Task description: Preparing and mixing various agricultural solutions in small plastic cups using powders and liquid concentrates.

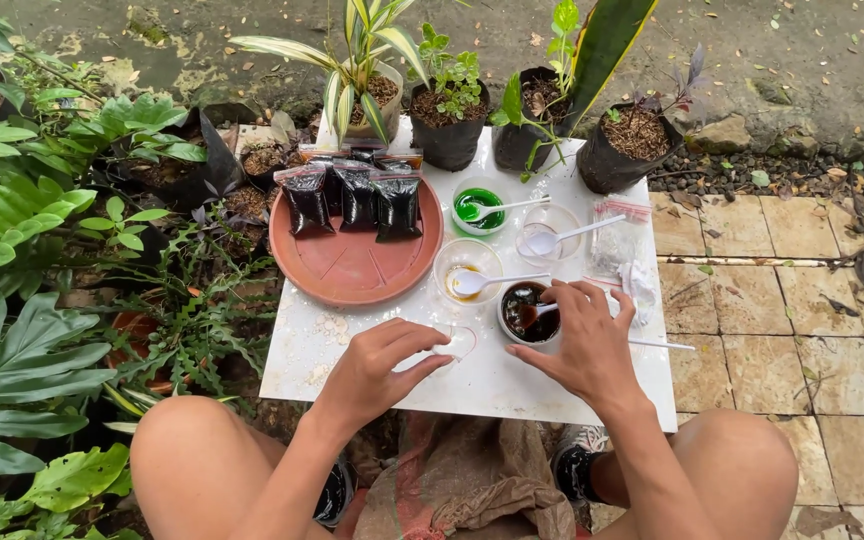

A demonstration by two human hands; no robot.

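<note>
My left hand (377, 370) pinches a small clear plastic bag (459, 343) on the white table (352, 350), holding its mouth. My right hand (584, 340) grips the handle of a white spoon dipped in a cup of dark brown liquid (522, 310), just right of the bag. Behind them stand a cup with a little yellow liquid (465, 272), a cup of green liquid (478, 208) and a clear cup (550, 228), each with a white spoon.
A terracotta saucer (352, 265) holds three small bags of dark liquid (357, 200). Empty plastic bags (617, 240) lie at the table's right. Black pots with plants (447, 120) line the far edge. Leafy plants crowd the left; paving lies right.
</note>
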